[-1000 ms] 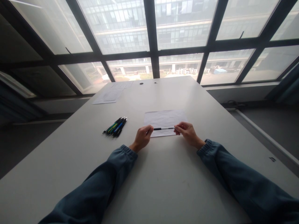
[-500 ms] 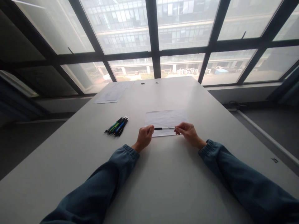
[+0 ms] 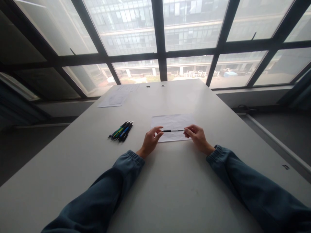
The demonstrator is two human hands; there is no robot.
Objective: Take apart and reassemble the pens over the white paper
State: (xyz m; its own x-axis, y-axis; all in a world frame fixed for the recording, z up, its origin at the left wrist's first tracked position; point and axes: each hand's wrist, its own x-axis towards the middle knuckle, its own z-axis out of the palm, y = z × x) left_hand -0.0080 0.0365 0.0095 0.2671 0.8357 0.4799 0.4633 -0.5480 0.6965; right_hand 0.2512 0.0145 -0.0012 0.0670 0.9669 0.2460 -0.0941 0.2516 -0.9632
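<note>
A black and clear pen (image 3: 173, 130) is held level between my two hands, over a white sheet of paper (image 3: 170, 121) on the white table. The fingertips of my left hand (image 3: 152, 138) pinch its black end, with the fingers arched. My right hand (image 3: 196, 136) is closed on the clear end. To the left of my left hand lies a bundle of several pens (image 3: 121, 131), mostly black with some green, yellow and blue.
More printed papers (image 3: 113, 97) lie at the far left of the white table (image 3: 165, 181). A small dark disc (image 3: 148, 86) is near the far edge, and a small dark item (image 3: 285, 167) at the right edge. Windows stand beyond.
My left hand's fingers have loosened from a fist to a fingertip hold, showing more of the black end. The pen has moved slightly up and to the right in view.
</note>
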